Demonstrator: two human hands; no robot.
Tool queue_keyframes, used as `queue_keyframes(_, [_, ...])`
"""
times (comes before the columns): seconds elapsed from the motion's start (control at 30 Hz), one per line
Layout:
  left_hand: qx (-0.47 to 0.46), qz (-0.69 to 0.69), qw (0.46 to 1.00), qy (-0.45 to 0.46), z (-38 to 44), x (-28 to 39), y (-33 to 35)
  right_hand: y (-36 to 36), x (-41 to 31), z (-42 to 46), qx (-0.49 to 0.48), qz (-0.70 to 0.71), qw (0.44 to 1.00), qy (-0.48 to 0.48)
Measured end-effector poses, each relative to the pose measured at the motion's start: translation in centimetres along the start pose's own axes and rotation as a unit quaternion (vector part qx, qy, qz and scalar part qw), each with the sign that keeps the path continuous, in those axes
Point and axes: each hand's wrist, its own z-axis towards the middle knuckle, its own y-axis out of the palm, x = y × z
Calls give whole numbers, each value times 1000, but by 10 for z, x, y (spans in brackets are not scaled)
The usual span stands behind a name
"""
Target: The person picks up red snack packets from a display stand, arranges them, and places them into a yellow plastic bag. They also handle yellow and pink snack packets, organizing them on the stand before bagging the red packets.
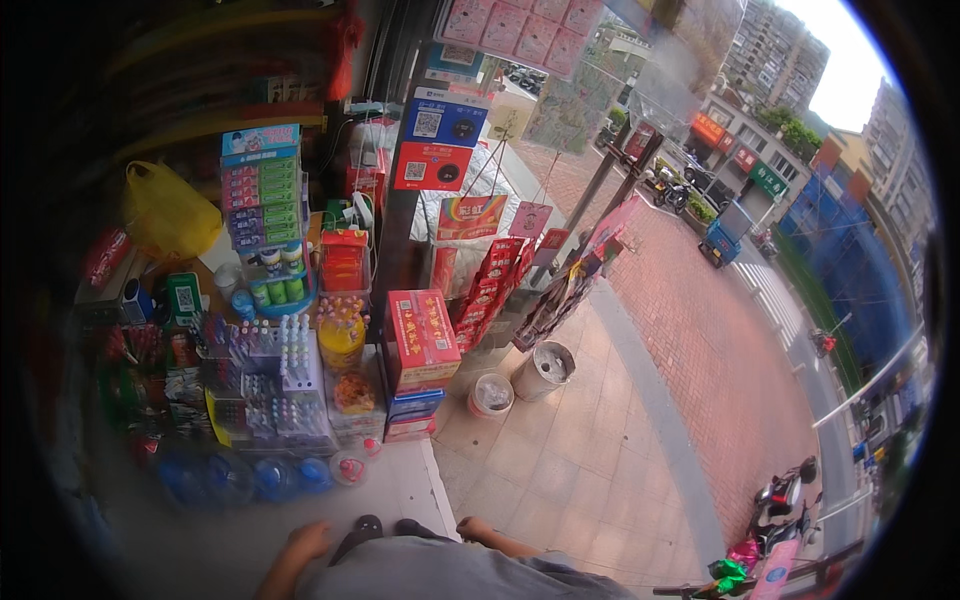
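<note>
My left hand [309, 538] hangs low beside my body, above the pale floor and near my dark shoes [367, 526]; its fingers look loosely curled, but blur hides whether they hold anything. On the other side of my grey shirt [450, 574], my right hand [474, 528] hangs near the edge of the pale floor slab, fingers curled, their inner side hidden. Large water bottles [276, 478] with blue parts stand in a row ahead of my left hand. Behind them, a display rack of pens [296, 352] and a tiered gum rack [262, 187] stand at the shop counter.
Stacked cartons [424, 341] stand by a dark door post. Two buckets [491, 396] [544, 371] are on the paving outside. Red snack packets [487, 292] hang in the doorway. A yellow plastic bag [171, 214] lies at the left. Parked scooters [784, 499] stand at the lower right.
</note>
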Motion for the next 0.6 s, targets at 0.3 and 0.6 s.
queue_keyframes(0.3, [43, -408, 912, 5, -11, 21, 105, -63, -62, 42, 103, 115, 987, -50])
queue_keyframes(0.6, [68, -209, 975, 20, -30, 35, 122, -13, 17, 52, -58, -194, 979, -24])
